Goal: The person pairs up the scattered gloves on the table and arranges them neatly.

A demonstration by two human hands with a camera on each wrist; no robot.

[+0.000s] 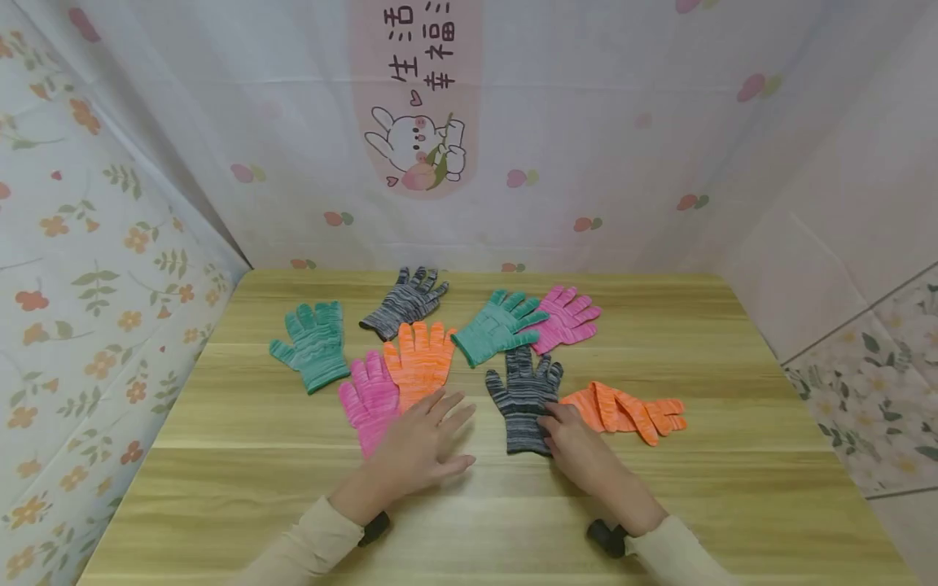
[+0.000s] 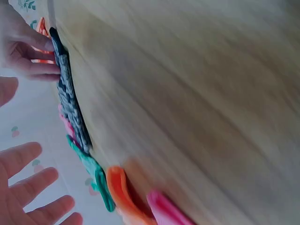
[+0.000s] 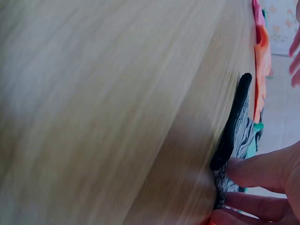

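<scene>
My right hand (image 1: 582,456) rests its fingertips on the right side of a dark grey striped knit glove (image 1: 522,399), which lies flat with its fingers pointing away. In the right wrist view the thumb (image 3: 253,171) touches the glove near its black cuff edge, apart from the other fingers. My left hand (image 1: 418,448) hovers over the table with fingers spread, holding nothing. Beside it lie a pink glove (image 1: 370,399) and an orange glove (image 1: 419,358), the orange one partly over the pink. To the right, another orange glove (image 1: 615,409) lies twisted and folded.
Farther back are a green glove (image 1: 318,342), a second dark grey glove (image 1: 409,299), and another green glove (image 1: 494,325) that overlaps a pink one (image 1: 567,319). All lie on the wooden table (image 1: 242,488). A printed curtain (image 1: 586,122) hangs behind the far edge.
</scene>
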